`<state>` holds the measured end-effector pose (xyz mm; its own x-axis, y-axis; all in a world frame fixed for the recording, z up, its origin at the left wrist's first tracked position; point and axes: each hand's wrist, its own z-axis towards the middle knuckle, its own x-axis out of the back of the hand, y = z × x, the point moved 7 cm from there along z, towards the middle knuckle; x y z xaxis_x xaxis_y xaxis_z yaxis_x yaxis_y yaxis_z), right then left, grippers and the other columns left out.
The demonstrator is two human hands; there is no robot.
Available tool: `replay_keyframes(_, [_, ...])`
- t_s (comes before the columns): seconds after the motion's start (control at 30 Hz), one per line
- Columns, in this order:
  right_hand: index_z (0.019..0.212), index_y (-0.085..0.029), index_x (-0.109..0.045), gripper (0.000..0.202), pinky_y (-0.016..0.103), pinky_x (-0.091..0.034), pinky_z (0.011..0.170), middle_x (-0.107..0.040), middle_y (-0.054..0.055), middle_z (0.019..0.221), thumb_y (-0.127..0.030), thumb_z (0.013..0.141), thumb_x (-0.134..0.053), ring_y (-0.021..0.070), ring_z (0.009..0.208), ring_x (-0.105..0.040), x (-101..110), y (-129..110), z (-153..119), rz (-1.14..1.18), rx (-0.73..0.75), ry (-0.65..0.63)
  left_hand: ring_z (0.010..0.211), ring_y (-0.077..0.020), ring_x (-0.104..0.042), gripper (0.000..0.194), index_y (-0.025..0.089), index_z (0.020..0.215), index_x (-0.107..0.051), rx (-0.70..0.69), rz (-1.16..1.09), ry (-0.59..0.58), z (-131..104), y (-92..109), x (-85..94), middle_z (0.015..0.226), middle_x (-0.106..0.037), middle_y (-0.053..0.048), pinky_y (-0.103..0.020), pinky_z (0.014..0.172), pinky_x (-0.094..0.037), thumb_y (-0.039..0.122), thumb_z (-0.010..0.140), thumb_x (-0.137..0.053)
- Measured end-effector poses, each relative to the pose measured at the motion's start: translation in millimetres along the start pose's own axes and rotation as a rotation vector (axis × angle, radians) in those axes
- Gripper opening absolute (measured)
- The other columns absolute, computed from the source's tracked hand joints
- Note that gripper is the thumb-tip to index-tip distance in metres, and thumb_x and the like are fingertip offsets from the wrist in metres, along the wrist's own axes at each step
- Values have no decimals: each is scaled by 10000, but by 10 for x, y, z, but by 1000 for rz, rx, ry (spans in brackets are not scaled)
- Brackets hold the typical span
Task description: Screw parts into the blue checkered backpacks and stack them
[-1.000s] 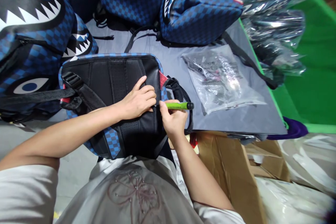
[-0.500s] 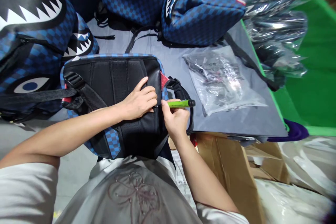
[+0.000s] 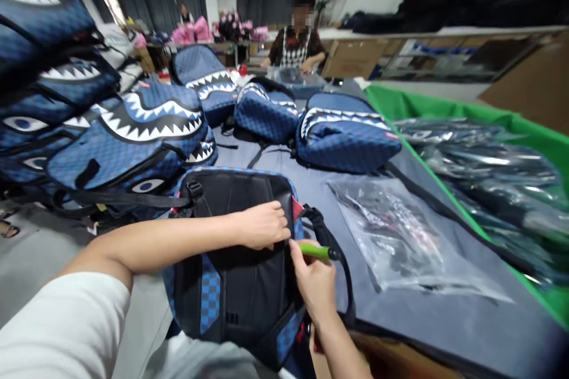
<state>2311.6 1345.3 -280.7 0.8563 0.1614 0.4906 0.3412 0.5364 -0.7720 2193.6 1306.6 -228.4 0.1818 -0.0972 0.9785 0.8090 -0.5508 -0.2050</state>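
A black-backed backpack (image 3: pixel 249 284) with blue checkered trim lies back side up at the table's near edge. My left hand (image 3: pixel 265 225) rests on its back panel near the right edge, fingers curled together; what they pinch, if anything, is too small to make out. Just right of it, my right hand (image 3: pixel 313 269) is closed around a green marker (image 3: pixel 315 250) with a black end pointing right. The thumb of that hand touches the bag's edge beside a red tab (image 3: pixel 297 208). A black strap loops down behind the right hand.
Blue shark-mouth backpacks (image 3: pixel 347 133) stand along the far side, with more piled at left (image 3: pixel 151 124). A clear plastic bag (image 3: pixel 395 237) lies on the grey table (image 3: pixel 448 320). Wrapped items fill a green-lined bin (image 3: pixel 448 183) at right. A person (image 3: pixel 296 50) works across the table.
The head view has tilted up, bringing the room and a person into sight. Both hands stay at the bag's right edge; the left fingers are more curled. The marker is still in my right hand.
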Motion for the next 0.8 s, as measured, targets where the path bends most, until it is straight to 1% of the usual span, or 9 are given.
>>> replay_keyframes(0.1, [784, -186, -679, 463, 303, -518, 503, -715, 64, 657, -614, 901, -547, 215, 534, -673, 202, -77, -101, 43, 19, 50, 771, -193, -627, 323, 179, 847, -667, 39, 47, -36, -28, 106, 304, 792, -695, -20, -352, 740, -420, 475, 785, -780])
replay_keyframes(0.17, [947, -169, -706, 405, 293, -565, 543, -753, 69, 772, -553, 911, -584, 207, 598, -709, 378, -189, -180, 142, 25, 80, 768, -181, -628, 322, 186, 843, -650, 64, 76, 2, -134, 246, 580, 785, -688, -3, -345, 697, -401, 489, 810, -752])
replay_keyframes(0.23, [1150, -172, -679, 361, 302, -610, 620, -771, 70, 881, -452, 936, -602, 211, 697, -743, 567, -431, -229, 224, 105, 89, 761, -178, -624, 313, 178, 839, -631, 111, 84, 71, -301, 399, 899, 776, -676, -5, -350, 664, -377, 474, 831, -735])
replay_keyframes(0.33, [1272, -220, -632, 337, 324, -625, 743, -774, 51, 920, -271, 939, -625, 218, 820, -753, 849, -1035, -222, 216, 447, 91, 754, -188, -627, 287, 172, 820, -610, 242, 75, 196, -576, 577, 1359, 763, -668, -14, -359, 645, -359, 430, 841, -733])
replay_keyframes(0.4, [1311, -254, -605, 414, 314, -613, 778, -770, 41, 956, -163, 910, -650, 206, 866, -744, 957, -1410, -183, 183, 703, 74, 763, -195, -637, 266, 174, 818, -608, 370, 47, 255, -720, 633, 1538, 781, -676, -21, -357, 642, -359, 414, 856, -715])
replay_keyframes(0.5, [1367, -266, -561, 509, 283, -597, 755, -754, 48, 1037, -105, 893, -653, 175, 855, -726, 882, -1697, -92, 152, 921, -44, 814, -214, -664, 247, 170, 879, -632, 586, -86, 286, -865, 642, 1478, 843, -701, -36, -349, 670, -399, 413, 885, -671])
replay_keyframes(0.6, [1352, -237, -571, 458, 272, -587, 693, -749, 50, 992, -118, 913, -625, 156, 777, -707, 577, -1708, -97, 120, 987, -230, 866, -236, -691, 299, 171, 922, -672, 745, -344, 215, -987, 579, 1097, 888, -731, -49, -327, 690, -452, 465, 868, -681])
replay_keyframes(0.7, [1320, -220, -597, 420, 278, -584, 690, -755, 47, 957, -107, 915, -610, 158, 761, -708, 315, -1621, -204, 72, 1000, -268, 904, -205, -699, 208, 209, 960, -707, 699, -572, 164, -1126, 489, 805, 935, -750, -23, -286, 736, -490, 401, 905, -652])
replay_keyframes(0.8, [1281, -219, -633, 392, 283, -587, 716, -759, 54, 985, -108, 905, -619, 172, 788, -724, 202, -1548, -286, 16, 984, -219, 1105, -218, -635, 212, 196, 1120, -678, 706, -404, 341, -1371, 263, 897, 1154, -710, -62, -328, 923, -492, 235, 947, -561])
